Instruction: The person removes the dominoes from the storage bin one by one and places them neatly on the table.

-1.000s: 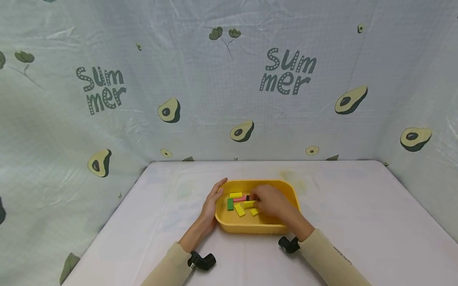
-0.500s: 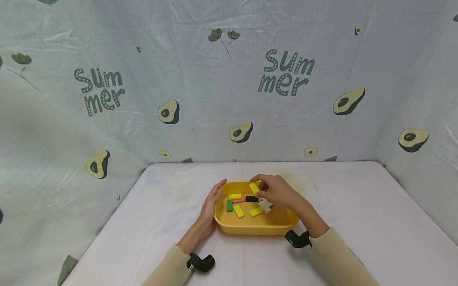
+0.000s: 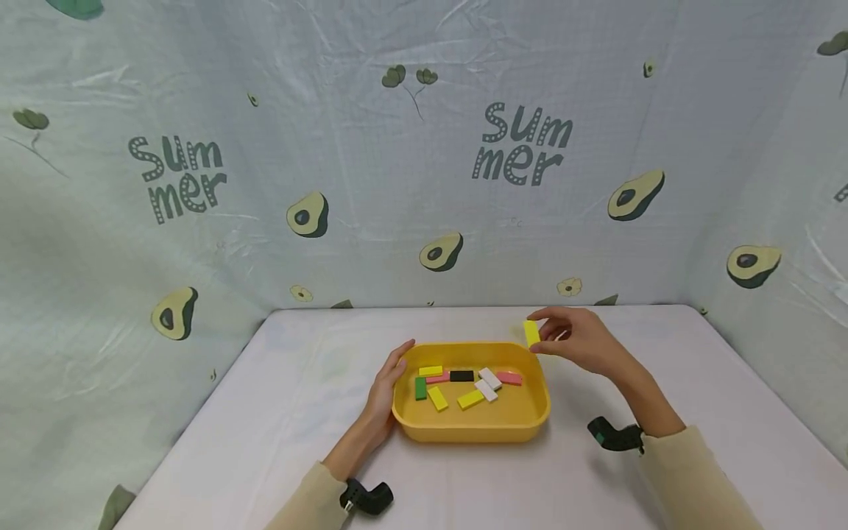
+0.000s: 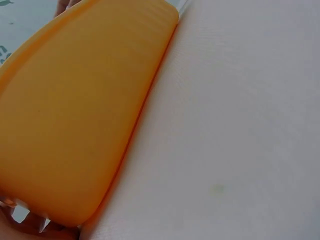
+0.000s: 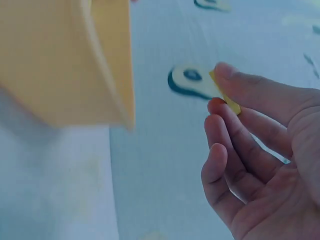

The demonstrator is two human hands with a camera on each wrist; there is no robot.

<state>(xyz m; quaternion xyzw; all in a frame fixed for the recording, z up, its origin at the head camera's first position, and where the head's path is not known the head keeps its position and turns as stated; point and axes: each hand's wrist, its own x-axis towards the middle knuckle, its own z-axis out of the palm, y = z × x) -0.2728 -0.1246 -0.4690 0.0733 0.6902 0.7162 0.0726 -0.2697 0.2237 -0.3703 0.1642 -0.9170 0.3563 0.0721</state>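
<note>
Pinched upright between the thumb and fingers of my right hand (image 3: pixel 579 340) is a small yellow block (image 3: pixel 531 333), above the back right corner of a yellow plastic bin (image 3: pixel 473 433). The right wrist view shows the same yellow block (image 5: pixel 231 103) edge-on at the fingertips. My left hand (image 3: pixel 383 394) rests along the bin's left wall, fingers extended. Inside the bin lie several yellow blocks (image 3: pixel 438 399), a green block (image 3: pixel 420 389), a black block (image 3: pixel 461 376), two white blocks (image 3: pixel 490 378) and pink blocks (image 3: pixel 509 378). One white block partly overlaps the other.
The bin stands on a white-covered table (image 3: pixel 318 397). A patterned cloth wall (image 3: pixel 371 177) rises behind the table and along its sides. Dark wrist cameras (image 3: pixel 616 434) sit on both forearms.
My right hand has lifted the yellow block out of the bin and carried it right and back past the rim, uncovering white and pink blocks. My left hand stays at the bin's left side.
</note>
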